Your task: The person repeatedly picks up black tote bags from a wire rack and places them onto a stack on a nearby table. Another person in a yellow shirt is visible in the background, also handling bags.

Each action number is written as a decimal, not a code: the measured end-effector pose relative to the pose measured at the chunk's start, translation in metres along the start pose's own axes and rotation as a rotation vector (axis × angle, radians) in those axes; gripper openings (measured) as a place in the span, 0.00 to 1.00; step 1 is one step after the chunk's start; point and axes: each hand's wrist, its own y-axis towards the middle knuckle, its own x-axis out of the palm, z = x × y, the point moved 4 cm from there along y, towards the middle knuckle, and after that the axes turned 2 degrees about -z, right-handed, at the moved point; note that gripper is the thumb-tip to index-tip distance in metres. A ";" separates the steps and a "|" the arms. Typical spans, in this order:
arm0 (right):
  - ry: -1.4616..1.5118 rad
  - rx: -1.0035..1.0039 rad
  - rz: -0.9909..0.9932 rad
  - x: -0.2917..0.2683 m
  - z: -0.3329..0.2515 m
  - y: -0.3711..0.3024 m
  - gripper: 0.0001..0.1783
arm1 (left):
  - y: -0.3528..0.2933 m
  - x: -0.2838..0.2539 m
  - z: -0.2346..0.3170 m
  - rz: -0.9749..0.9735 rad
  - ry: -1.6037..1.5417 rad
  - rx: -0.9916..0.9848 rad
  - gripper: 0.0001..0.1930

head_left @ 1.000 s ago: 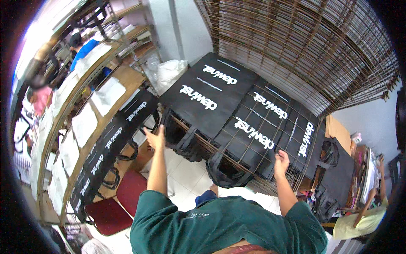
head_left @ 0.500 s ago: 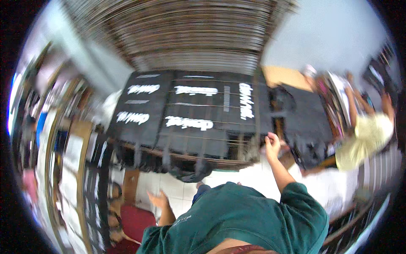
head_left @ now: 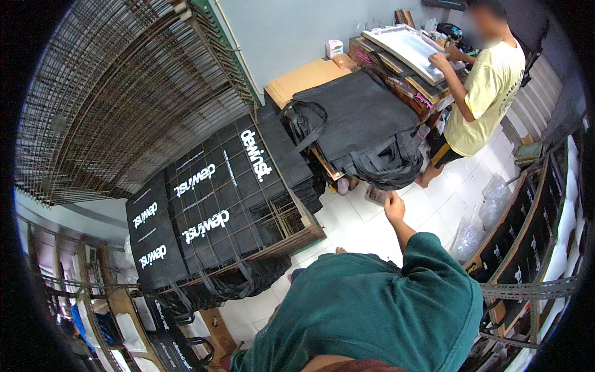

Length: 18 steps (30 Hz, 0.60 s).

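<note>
bare R hand [head_left: 394, 208] grip: fingers curled, we can't tell if holding | L hand: out of view | flat black fabric tote stack [head_left: 362, 102]: on brown-edged counter [head_left: 326, 165], just beyond R hand | we'd best support base w/ both hands, keep looped black fabric straps [head_left: 387, 162] untangled

Printed bags [head_left: 199, 208] are black with chunky white lettering, other bag pile [head_left: 359, 102] is just plain black. Cardboard [head_left: 304, 79] tan, wearer's shirt [head_left: 353, 304] dark green, co-worker's shirt [head_left: 486, 105] pale yellow, floor tiles [head_left: 347, 222] white, wall [head_left: 297, 31] greyish blue.
</note>
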 end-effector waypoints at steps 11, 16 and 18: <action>-0.293 0.055 -0.669 0.069 0.173 -0.044 0.25 | 0.005 0.019 0.019 -0.132 0.116 -0.107 0.34; -0.135 0.058 -0.542 0.053 0.141 -0.007 0.21 | 0.006 0.017 0.019 -0.145 0.114 -0.126 0.33; -0.069 -0.009 -0.332 0.022 0.079 0.003 0.15 | -0.001 0.015 0.014 -0.119 0.088 -0.136 0.33</action>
